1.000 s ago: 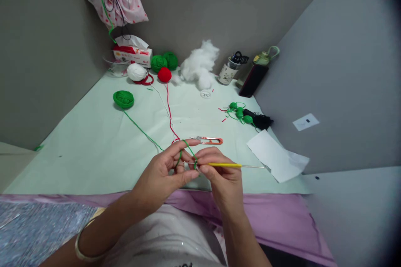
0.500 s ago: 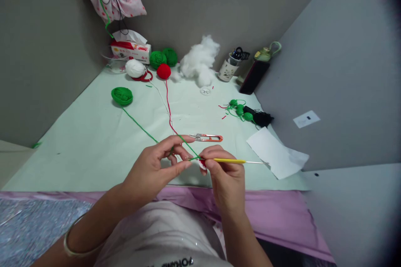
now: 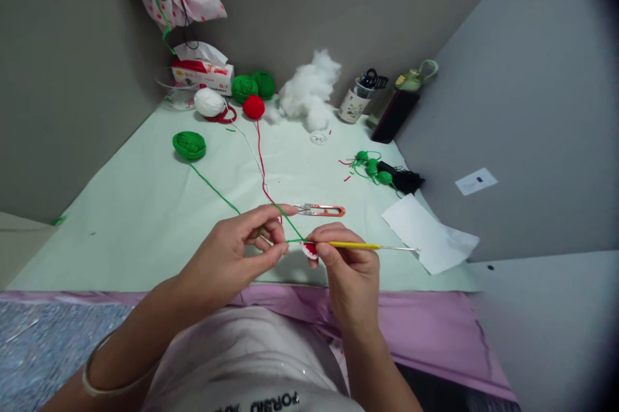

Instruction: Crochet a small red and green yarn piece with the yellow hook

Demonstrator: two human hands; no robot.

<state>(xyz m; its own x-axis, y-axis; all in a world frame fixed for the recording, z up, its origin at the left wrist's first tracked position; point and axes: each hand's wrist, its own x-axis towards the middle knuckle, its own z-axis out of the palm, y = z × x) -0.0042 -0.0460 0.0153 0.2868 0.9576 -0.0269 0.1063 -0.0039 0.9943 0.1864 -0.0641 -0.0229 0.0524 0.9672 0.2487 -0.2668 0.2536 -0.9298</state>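
Note:
My right hand [image 3: 345, 264] grips a yellow-handled crochet hook [image 3: 355, 245] that points left. A small red and white crocheted piece [image 3: 308, 249] hangs at the hook's working end, partly hidden by my right fingers. My left hand [image 3: 251, 238] pinches green yarn between thumb and a finger, and its raised index finger carries another stretch of green yarn [image 3: 293, 224] taut to the piece. That yarn runs back to a green yarn ball [image 3: 189, 146] on the left. Just beyond my fingertips lie orange thread snips [image 3: 325, 211].
Along the back stand a tissue box [image 3: 203, 77], white [image 3: 209, 102] and red [image 3: 253, 107] yarn balls, white stuffing [image 3: 309, 93], a cup of tools [image 3: 354, 106] and a phone [image 3: 395, 117]. At right are green and black pieces [image 3: 384, 173] and white paper [image 3: 425, 235].
My left hand has drawn slightly left, away from the crocheted piece, with green yarn stretched between them. More of the red and white piece now shows. My right hand stays nearly in place.

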